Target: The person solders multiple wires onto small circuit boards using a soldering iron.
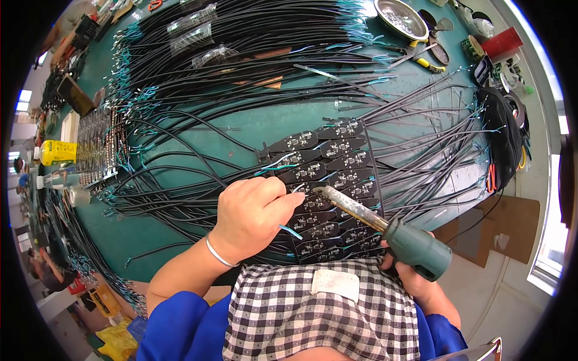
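Note:
A panel of black circuit boards (343,157) lies on the green tabletop in front of me, with black cables running off both sides. My left hand (253,210) is closed in a pinch over the boards, gripping the end of a thin cable. A pale stripped wire (298,188) sticks out by its fingertips, and a blue wire end (291,232) shows below them. My right hand (412,280) is wrapped round the green handle of a soldering iron (359,210). The iron's bent tip is close to the left fingertips, over the panel; whether it touches a board I cannot tell.
Thick bundles of black cables (241,36) with blue ends fill the far side. A metal bowl (402,19) and yellow-handled cutters (428,64) are at far right. On the left stand a yellow bottle (59,153) and a phone (76,95). A black bag (503,135) sits at the right edge.

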`<move>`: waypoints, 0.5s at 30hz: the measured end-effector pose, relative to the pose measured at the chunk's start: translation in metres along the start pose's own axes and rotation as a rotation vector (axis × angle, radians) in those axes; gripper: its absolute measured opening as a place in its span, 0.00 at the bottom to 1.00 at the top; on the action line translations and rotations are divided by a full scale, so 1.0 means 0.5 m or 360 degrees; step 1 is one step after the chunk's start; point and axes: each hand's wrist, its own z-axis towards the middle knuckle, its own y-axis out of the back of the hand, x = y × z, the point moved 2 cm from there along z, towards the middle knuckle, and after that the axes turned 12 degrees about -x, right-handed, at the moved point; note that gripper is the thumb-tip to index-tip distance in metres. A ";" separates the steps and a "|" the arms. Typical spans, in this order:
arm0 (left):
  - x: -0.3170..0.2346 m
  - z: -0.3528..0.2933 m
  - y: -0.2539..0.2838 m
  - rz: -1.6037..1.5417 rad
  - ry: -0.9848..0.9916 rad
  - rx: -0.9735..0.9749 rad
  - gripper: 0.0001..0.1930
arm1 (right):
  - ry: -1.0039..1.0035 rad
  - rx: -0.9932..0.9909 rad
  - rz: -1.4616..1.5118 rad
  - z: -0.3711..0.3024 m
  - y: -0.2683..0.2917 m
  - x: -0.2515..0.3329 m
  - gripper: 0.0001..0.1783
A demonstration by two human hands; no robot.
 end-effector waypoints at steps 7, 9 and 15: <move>0.000 0.000 0.002 0.0005 0.0027 0.0076 0.16 | -0.0005 0.0020 -0.0098 -0.004 0.000 -0.005 0.14; 0.000 0.001 0.002 0.0004 0.0005 0.0051 0.15 | -0.0013 0.0061 -0.0137 -0.008 -0.001 -0.007 0.15; 0.002 0.000 0.002 0.0019 -0.0002 0.0069 0.14 | -0.0010 0.0018 -0.0131 -0.011 -0.005 -0.015 0.17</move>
